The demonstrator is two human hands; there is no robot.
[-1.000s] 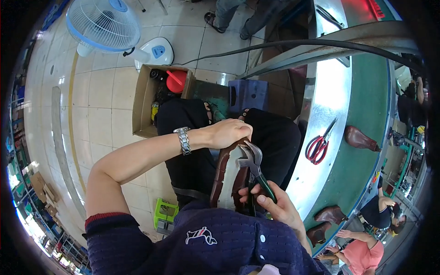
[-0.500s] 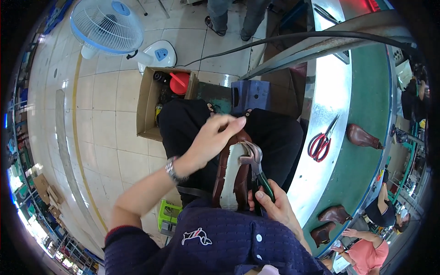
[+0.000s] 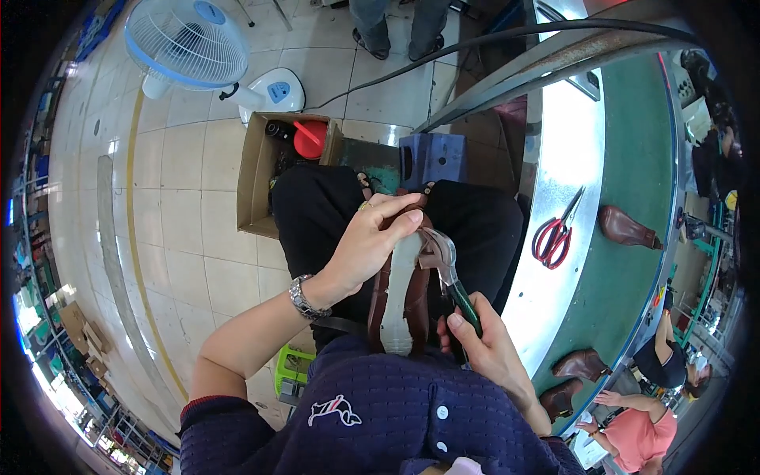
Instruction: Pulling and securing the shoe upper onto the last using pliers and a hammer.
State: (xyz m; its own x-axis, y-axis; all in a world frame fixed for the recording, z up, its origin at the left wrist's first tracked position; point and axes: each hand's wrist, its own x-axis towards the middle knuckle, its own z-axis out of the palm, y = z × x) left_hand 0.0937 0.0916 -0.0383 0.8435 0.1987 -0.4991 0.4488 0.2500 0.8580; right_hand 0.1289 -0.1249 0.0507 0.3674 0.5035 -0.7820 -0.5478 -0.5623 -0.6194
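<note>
A brown leather shoe (image 3: 416, 301) lies sole up between my thighs, its pale insole (image 3: 397, 285) showing and its heel end against my shirt. My left hand (image 3: 372, 237) is closed over the far, toe end, thumb on the underside edge and fingers wrapped round the leather. In my right hand (image 3: 487, 340) are lasting pincers (image 3: 445, 265) with dark green handles, fingers closed round them. Their curved metal jaws rest at the leather edge on the right of the toe, where a flap of leather shows. Whether the jaws grip it I cannot tell.
Red-handled scissors (image 3: 552, 241) lie on the metal strip of the bench at right. Several brown shoes (image 3: 621, 226) rest on its green surface. A cardboard box (image 3: 252, 178), a blue stool (image 3: 435, 158) and a fan (image 3: 186, 43) stand ahead. Two co-workers (image 3: 633, 435) sit beyond the bench.
My left hand has come down from a blurred motion onto the shoe's toe and now holds it. The pincers stay at the toe edge, handles shifted slightly right.
</note>
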